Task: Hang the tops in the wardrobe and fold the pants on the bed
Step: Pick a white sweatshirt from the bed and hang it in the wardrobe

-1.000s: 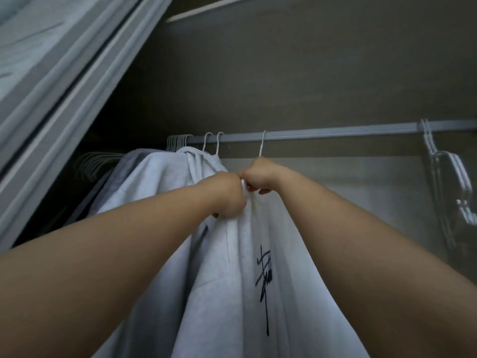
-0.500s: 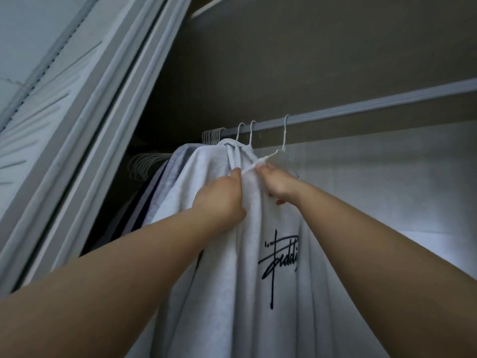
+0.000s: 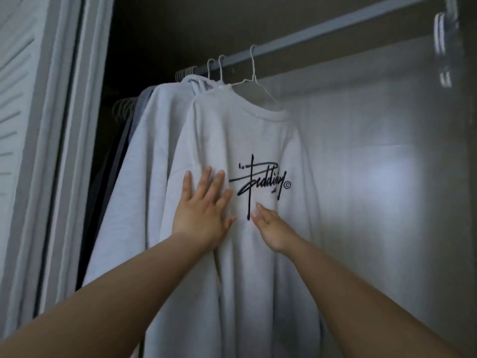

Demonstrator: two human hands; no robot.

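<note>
A pale grey sweatshirt (image 3: pixel 232 140) hangs inside the wardrobe on a white wire hanger (image 3: pixel 254 81), whose hook sits over the grey rail (image 3: pixel 335 24). Black script lettering (image 3: pixel 260 183) runs across the cloth facing out. The left hand (image 3: pixel 202 210) lies flat against the fabric just left of the lettering, fingers straight and spread, its grip open and holding nothing. The right hand (image 3: pixel 269 226) rests beside it just below the lettering, fingers stretched out along the cloth, its grip likewise open.

To the left, a second light grey top (image 3: pixel 154 140) hangs touching the sweatshirt's shoulder, with darker clothes (image 3: pixel 124 140) packed behind it and a cluster of bare hangers (image 3: pixel 185 72) bunched on the rail. The white louvred door (image 3: pixel 23 125) and its frame close in that side. To the right of the sweatshirt the rail runs free along the pale back wall (image 3: pixel 374 164) as far as a few white hangers (image 3: pixel 444 47) at the far end.
</note>
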